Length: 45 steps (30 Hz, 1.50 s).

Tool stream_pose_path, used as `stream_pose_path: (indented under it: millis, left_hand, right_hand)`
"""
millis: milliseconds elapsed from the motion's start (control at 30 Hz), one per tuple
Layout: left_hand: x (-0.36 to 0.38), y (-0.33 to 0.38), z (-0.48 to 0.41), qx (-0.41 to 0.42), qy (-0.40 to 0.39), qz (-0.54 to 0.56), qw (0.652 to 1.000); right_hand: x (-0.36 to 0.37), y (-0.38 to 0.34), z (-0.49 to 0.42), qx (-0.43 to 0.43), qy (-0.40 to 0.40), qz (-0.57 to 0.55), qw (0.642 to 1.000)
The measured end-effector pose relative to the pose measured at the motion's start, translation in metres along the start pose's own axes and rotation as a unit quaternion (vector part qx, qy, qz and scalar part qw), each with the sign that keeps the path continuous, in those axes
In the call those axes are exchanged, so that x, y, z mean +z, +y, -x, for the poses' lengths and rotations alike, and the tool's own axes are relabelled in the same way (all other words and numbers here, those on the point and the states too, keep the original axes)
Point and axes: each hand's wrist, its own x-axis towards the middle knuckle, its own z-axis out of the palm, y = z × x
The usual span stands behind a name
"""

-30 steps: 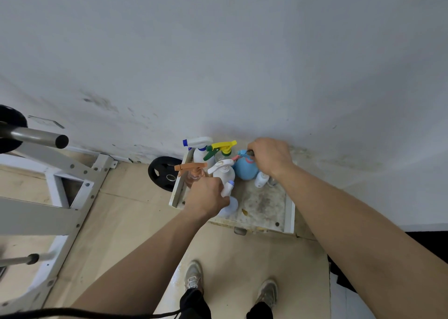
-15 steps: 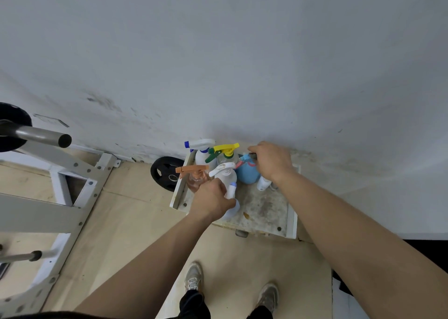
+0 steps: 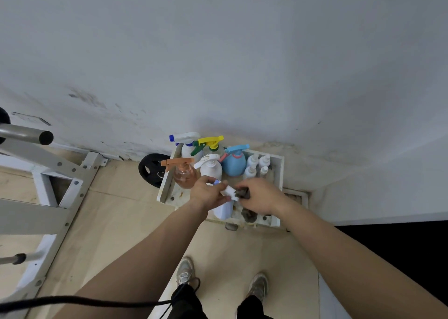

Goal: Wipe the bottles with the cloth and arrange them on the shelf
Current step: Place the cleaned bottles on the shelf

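White spray bottle [image 3: 224,209] over the front of the low shelf [image 3: 166,185], left hand [image 3: 208,193] curled round its neck. Right hand [image 3: 260,198] pinches dark cloth [image 3: 242,193] against the nozzle. Orange-trigger bottle [image 3: 185,174] and blue bottle [image 3: 234,164] upright behind.

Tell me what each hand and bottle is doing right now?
Left hand: gripping the white spray bottle.
Right hand: pressing the dark cloth against it.
Blue bottle: upright on the shelf.
Orange-trigger bottle: upright on the shelf.
Small white bottles: upright, grouped together.
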Motion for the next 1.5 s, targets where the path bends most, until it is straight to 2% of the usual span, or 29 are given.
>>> stream_pose_path:
  millis: [133, 200, 400, 733, 867, 1000, 1067, 1167, 1267, 1367, 1500]
  left_hand:
    - [0.007, 0.007, 0.007, -0.051, -0.034, 0.136, 0.989]
    - [0.01, 0.009, 0.009, -0.06, -0.05, 0.153, 0.985]
    - [0.013, 0.004, 0.005, -0.063, -0.067, 0.065, 0.994]
    - [0.008, 0.002, -0.003, -0.031, -0.072, 0.069, 0.994]
    - [0.006, 0.0, -0.007, -0.026, -0.065, 0.051, 0.996]
    - [0.005, -0.008, -0.012, -0.011, -0.036, -0.041, 0.998]
    - [0.008, -0.012, -0.014, 0.013, -0.038, -0.079, 0.996]
    - [0.015, -0.018, -0.016, 0.107, -0.044, -0.167, 0.979]
    - [0.02, -0.021, -0.019, 0.147, -0.049, -0.22, 0.963]
    - [0.021, -0.026, -0.032, 0.157, -0.049, -0.249, 0.954]
    - [0.027, -0.026, -0.038, 0.135, -0.036, -0.215, 0.967]
  right_hand:
    - [0.005, 0.004, -0.003, 0.022, 0.072, 0.025, 0.997]
    - [0.004, 0.005, -0.006, 0.016, 0.115, 0.06, 0.991]
    - [-0.009, 0.007, -0.019, 0.01, 0.151, 0.133, 0.98]
    - [-0.016, 0.006, -0.027, -0.004, 0.176, 0.143, 0.974]
    - [-0.018, 0.006, -0.031, 0.003, 0.157, 0.147, 0.977]
    - [-0.02, 0.005, -0.038, -0.009, 0.116, 0.146, 0.982]
    - [-0.019, 0.005, -0.039, -0.019, 0.11, 0.142, 0.984]
    - [-0.016, 0.008, -0.042, -0.023, 0.113, 0.142, 0.983]
    - [-0.015, 0.009, -0.045, -0.022, 0.111, 0.117, 0.987]
    - [-0.017, 0.009, -0.047, -0.021, 0.104, 0.09, 0.99]
    - [-0.018, 0.014, -0.051, -0.024, 0.101, 0.088, 0.991]
